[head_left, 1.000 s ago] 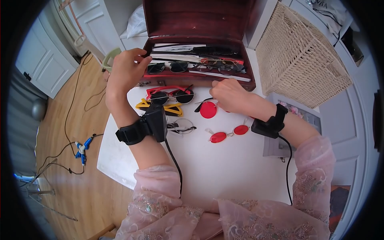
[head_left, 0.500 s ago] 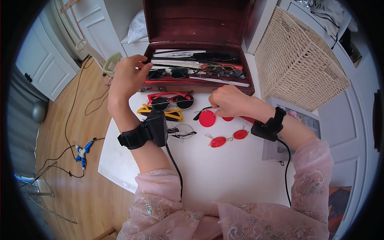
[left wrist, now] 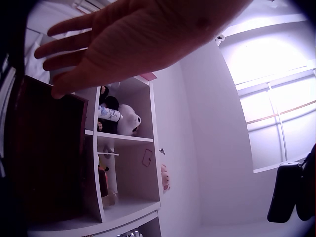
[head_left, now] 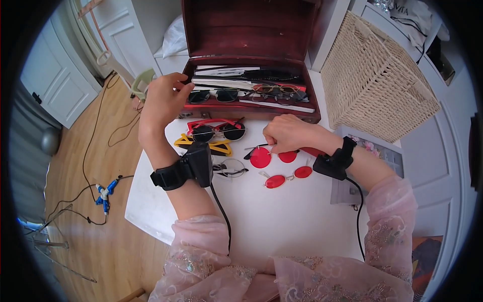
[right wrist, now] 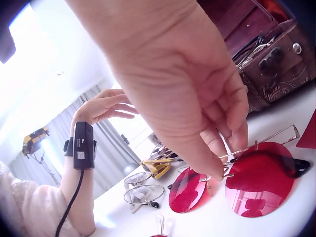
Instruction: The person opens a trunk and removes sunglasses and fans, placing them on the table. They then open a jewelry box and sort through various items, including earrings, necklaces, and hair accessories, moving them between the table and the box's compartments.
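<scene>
Round red-lensed glasses lie at the middle of the white table, lenses flat and temples towards the case. My right hand is over them; in the right wrist view its thumb and fingertips pinch the thin metal frame near the bridge, between the red lenses. Oval red glasses lie just in front. My left hand hovers at the left end of the open dark-red case, holding nothing; the left wrist view shows its fingers extended.
Left of the red pairs lie dark round sunglasses, a yellow-framed pair and clear round glasses. More glasses rest inside the case. A woven basket and a grey box with flowers stand at the right.
My right hand has drawn the round red glasses towards me, nearer the oval pair, and both their lenses now show. My left hand has stayed beside the case. The head view has shifted slightly.
</scene>
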